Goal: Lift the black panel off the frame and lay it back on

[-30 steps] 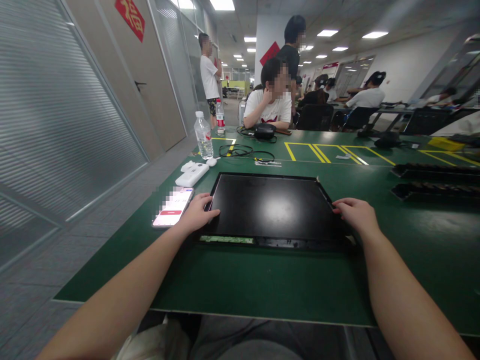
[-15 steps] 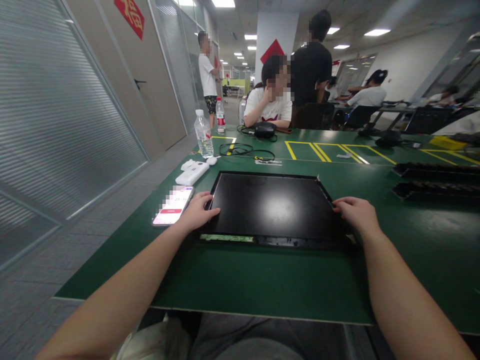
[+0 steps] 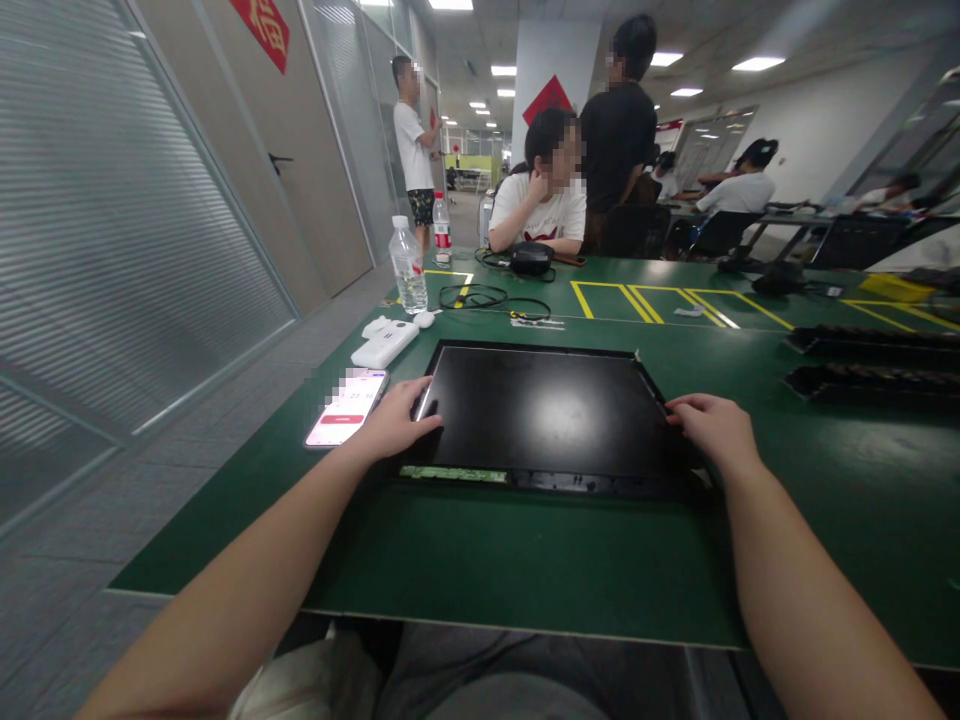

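A black flat display panel [image 3: 517,400] in a thin dark frame lies on the green table [image 3: 540,560] in front of me. A narrow green circuit board strip [image 3: 454,475] runs along the left part of its near edge. My left hand [image 3: 394,418] holds the panel's left edge, its thumb over the glass and its fingers along the frame. On the opposite side, my right hand [image 3: 712,430] pinches the right edge between thumb and fingers. The fingers' undersides are hidden on both sides.
Left of the panel lie a lit phone [image 3: 346,408] and a white device [image 3: 385,343]. Behind them stand a clear water bottle [image 3: 407,265] and a red-labelled bottle [image 3: 442,230]. Black cable [image 3: 495,298] loops beyond the panel. Dark long parts [image 3: 870,380] lie right. A person [image 3: 536,205] sits opposite.
My left hand's fingers have shifted slightly right along the panel's left edge. The right hand and panel look nearly still. The standing person in black has moved a little left.
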Demonstrator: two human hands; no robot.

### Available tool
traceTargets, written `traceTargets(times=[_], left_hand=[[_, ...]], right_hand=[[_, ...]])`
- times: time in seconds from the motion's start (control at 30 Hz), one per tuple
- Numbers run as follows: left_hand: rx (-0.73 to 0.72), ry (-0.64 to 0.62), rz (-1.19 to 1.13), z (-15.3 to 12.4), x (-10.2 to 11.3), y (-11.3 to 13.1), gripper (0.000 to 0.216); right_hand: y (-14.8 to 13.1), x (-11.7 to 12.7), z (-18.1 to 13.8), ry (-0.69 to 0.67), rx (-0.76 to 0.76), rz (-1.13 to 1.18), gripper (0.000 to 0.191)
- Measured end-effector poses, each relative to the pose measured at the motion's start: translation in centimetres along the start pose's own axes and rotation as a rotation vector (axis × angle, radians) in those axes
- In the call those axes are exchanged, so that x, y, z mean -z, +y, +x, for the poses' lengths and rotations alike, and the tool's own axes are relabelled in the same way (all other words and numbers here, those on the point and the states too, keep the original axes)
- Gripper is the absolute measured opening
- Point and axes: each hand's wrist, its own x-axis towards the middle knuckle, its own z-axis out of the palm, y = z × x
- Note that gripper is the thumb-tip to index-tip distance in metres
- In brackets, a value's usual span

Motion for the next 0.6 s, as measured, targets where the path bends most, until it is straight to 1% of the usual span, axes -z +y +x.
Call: traceTargets(times=[0.1, 0.23, 0.43, 0.6], left_hand=[[-0.067, -0.064, 0.019, -0.4, 1.0, 0.3, 0.092], [-0.166, -0.175, 0.109, -0.8, 2.2, 0.4, 0.082], [-0.207, -0.291, 0.155, -1.0, 3.6, 0.5, 0.082], [-0.226, -0.326, 0.207, -1.1, 4.3, 0.4, 0.076]], right_hand=[[-0.2, 0.0, -0.1, -0.011, 0.003, -0.027, 0.024], [-0.2, 0.1, -0.2, -0.016, 0.012, -0.046, 0.027], [-0.1, 0.0, -0.1, -0.009, 0.004, -0.051, 0.029], [0.2, -0.1, 0.0, -0.021, 0.002, -0.048, 0.030]])
